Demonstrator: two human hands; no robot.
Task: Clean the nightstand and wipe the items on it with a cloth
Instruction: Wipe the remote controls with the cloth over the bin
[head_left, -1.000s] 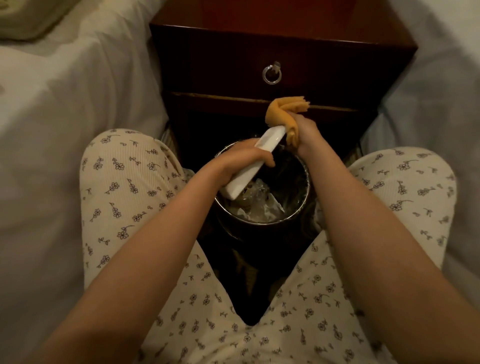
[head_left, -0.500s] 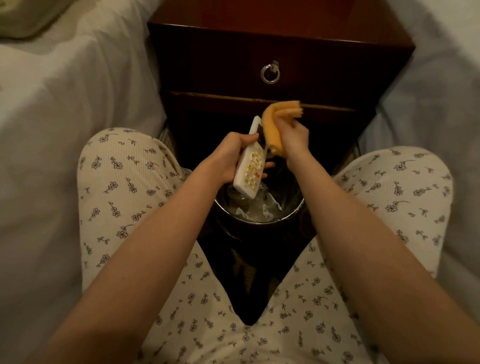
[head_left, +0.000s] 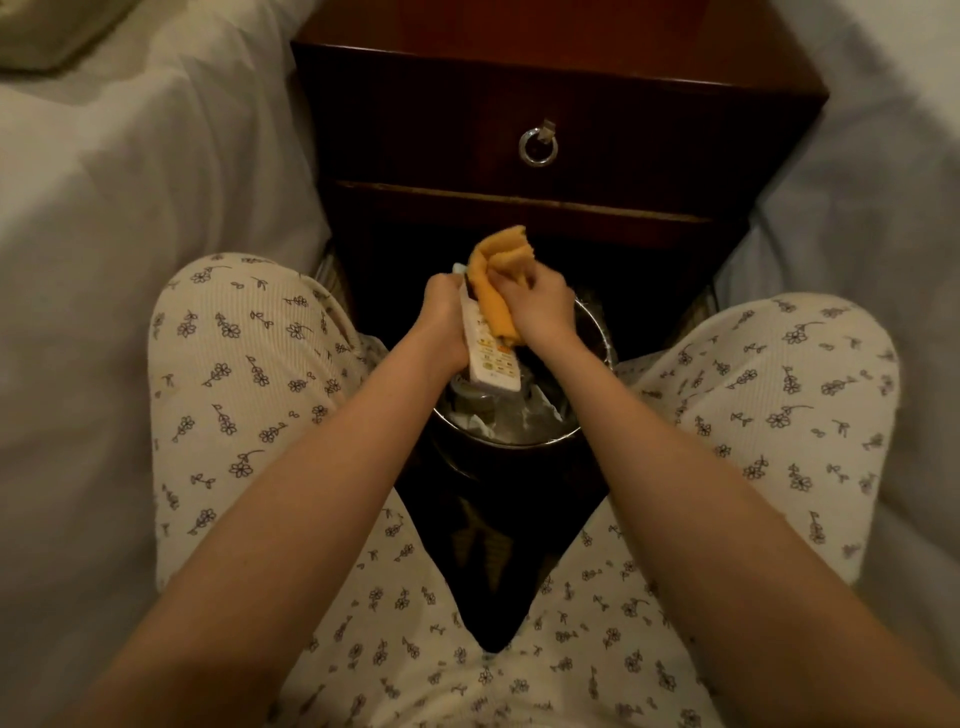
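I'm seeing the crumpled orange cloth (head_left: 493, 304) in the right hand (head_left: 540, 306) covering half the white plastic remote (head_left: 493, 366), its buttons blurring.

A second ago the remote (head_left: 493, 358) lay slantwise in the left hand (head_left: 445, 325) with its plain white back up. It has since been turned over, so its button face now looks up and its length runs near to far. The cloth (head_left: 493, 296), then bunched at the remote's far tip, has come down and to the left and now drapes over the far half of the buttons. The right hand (head_left: 540, 306) has moved left with it, close beside the left hand, its fingers (head_left: 514, 285) holding the cloth against the remote.
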